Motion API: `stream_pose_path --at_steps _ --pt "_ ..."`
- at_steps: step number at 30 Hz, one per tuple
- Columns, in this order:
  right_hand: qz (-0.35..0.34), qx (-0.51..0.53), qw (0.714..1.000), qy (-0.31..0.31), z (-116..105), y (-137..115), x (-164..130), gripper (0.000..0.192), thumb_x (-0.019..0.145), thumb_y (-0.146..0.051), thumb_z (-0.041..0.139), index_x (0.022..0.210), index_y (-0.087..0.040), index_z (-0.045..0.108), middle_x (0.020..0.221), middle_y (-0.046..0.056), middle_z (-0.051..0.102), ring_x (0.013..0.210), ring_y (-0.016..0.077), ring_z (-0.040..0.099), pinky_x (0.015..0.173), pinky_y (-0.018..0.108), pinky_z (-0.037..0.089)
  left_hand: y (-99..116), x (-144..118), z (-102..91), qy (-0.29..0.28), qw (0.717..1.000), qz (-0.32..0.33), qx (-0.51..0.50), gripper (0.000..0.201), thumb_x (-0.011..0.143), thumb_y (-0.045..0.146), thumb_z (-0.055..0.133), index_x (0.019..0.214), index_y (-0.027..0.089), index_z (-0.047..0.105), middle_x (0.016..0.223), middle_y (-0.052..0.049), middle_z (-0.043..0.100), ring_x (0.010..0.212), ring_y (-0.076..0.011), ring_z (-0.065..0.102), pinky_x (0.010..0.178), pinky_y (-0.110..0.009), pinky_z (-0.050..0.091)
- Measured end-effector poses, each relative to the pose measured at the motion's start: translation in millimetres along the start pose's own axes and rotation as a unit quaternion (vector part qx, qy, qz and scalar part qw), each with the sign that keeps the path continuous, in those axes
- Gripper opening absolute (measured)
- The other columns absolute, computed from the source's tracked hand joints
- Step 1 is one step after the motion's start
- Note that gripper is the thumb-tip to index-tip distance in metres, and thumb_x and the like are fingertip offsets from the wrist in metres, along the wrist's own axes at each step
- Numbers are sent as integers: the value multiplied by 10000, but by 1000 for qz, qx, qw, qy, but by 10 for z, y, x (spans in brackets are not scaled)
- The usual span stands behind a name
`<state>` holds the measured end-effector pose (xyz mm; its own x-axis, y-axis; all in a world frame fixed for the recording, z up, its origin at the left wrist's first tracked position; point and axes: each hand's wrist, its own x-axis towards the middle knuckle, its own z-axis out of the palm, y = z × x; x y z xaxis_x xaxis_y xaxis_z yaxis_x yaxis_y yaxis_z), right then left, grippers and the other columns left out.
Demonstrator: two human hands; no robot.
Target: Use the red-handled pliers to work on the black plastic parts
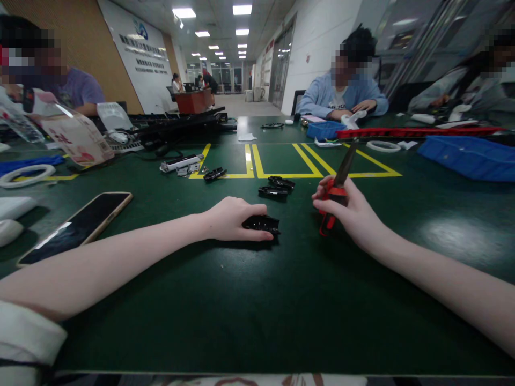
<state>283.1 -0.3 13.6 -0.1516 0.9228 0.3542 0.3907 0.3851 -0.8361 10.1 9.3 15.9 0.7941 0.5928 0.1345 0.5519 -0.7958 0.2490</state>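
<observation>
Head view – black part point(262, 223) under left hand point(230, 219) fingertips, on table point(281, 300).

- The left hand point(230, 219) is lying palm down, its fingers curling loosely and its thumb stretching forward along the surface.
- The left forearm is running bare from the lower left corner, a white cuff showing at its end.
- The right hand point(349, 210) is closing in a fist, knuckles facing left, with its bare forearm reaching in from the right edge.
</observation>
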Motion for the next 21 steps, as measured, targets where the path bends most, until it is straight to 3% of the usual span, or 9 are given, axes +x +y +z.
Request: stream_pose_path --at_steps 6,14,17,19,21 --pt "31 -112 992 -51 -21 121 -29 435 753 -441 703 1086 -240 510 1001 63 650 893 266 653 749 422 538 4 5 6 -2 1000 1 12 452 913 636 525 969 193 595 721 -4 650 599 -142 586 537 -228 318" --pt "-108 -242 961 -76 -78 -72 -80 174 895 -336 524 1005 -219 589 995 92 666 943 279 630 803 449 516 28 1 -2 -6 1000 -16 -3 456 905 650 530 914 196 581 714 0 640 606 -145 585 540 -232 314" --pt "-207 -314 925 -60 -211 -35 2 216 864 -235 513 1067 -218 587 1087 113 666 1057 302 610 925 504 490 38 -4 -10 -4 1000 -24 -11 448 919 632 521 880 191 592 700 1 628 601 -139 574 545 -232 316" --pt "-292 -369 882 -28 -297 10 65 294 812 -189 521 1099 -214 583 1127 125 658 1088 314 608 1014 554 437 39 -5 -7 -1 999 -28 -17 446 923 622 521 873 187 604 688 4 618 599 -135 568 546 -231 314" --pt "-363 -397 843 1 -351 34 107 320 785 -178 536 1100 -199 592 1107 134 664 1066 313 616 993 540 459 47 -4 7 3 999 -35 -18 451 921 621 522 859 183 609 671 8 604 587 -130 552 545 -231 307"
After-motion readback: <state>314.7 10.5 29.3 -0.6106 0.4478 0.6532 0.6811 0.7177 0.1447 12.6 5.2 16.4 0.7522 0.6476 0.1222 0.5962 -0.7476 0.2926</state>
